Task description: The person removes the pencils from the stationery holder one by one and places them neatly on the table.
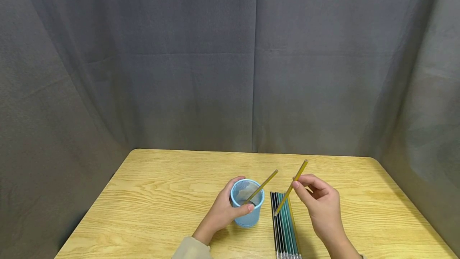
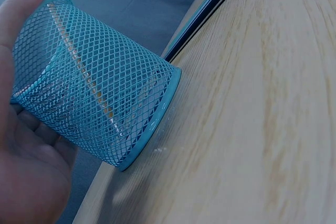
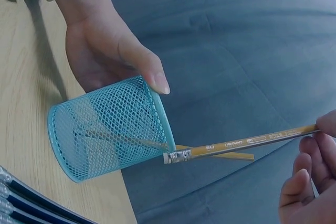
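My left hand [image 1: 223,211] grips a light blue wire-mesh pencil cup [image 1: 248,220], its thumb over the rim. One yellow pencil [image 1: 266,180] leans inside the cup; through the mesh in the left wrist view, that pencil [image 2: 84,72] slants down to the base. Between thumb and fingers, my right hand [image 1: 325,205] pinches a second yellow pencil [image 1: 301,169] near its middle, held slanted in the air. Its eraser end points down toward the cup. In the right wrist view this held pencil [image 3: 247,142] overlaps the cup's rim; whether they touch, I cannot tell.
Right of the cup, a row of several dark and green pencils [image 1: 282,231] lies side by side on the wooden table [image 1: 161,195], with another yellow pencil [image 1: 292,219] at its right edge. Grey curtains [image 1: 194,71] hang behind and on both sides.
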The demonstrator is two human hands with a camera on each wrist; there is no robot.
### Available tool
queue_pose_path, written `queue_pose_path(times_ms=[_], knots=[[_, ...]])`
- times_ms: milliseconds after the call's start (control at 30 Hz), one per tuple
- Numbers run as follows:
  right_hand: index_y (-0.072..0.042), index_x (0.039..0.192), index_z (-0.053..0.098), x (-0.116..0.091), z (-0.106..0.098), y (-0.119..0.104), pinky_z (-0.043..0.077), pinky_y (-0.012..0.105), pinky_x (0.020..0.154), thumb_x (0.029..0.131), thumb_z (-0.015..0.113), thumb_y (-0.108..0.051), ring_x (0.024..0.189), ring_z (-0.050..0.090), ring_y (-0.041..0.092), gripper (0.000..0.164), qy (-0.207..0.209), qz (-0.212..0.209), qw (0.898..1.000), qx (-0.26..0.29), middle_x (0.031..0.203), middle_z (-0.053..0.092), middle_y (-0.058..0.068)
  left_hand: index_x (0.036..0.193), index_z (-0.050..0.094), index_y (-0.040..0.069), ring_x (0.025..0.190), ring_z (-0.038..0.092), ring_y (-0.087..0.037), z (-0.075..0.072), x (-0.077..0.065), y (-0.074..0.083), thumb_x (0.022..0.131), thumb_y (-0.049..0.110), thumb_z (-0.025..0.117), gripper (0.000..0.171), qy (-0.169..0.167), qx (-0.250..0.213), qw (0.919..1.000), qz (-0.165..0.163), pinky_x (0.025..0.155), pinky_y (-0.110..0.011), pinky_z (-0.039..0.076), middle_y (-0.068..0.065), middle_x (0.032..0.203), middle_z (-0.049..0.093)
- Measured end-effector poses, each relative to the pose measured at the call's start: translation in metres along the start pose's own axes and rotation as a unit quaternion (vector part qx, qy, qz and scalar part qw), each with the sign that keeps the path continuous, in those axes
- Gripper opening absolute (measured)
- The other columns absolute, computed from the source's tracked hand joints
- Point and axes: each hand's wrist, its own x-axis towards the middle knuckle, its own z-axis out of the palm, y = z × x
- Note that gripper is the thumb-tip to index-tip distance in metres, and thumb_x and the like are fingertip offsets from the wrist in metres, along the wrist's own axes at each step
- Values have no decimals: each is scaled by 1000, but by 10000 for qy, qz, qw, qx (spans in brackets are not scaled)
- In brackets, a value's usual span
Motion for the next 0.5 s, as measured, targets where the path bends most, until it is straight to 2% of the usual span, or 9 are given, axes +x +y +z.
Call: queue_pose_path(times_ms=[500], knots=[[14, 100, 65, -1, -4, 5, 54, 25, 79, 89, 66, 9, 89, 69, 13, 12, 76, -92, 9998, 128, 94, 72, 5, 147, 40, 27, 117, 54, -33, 0, 0, 0, 82, 31, 80, 76, -3, 25, 10000, -26, 96, -52, 43, -11, 129, 57]])
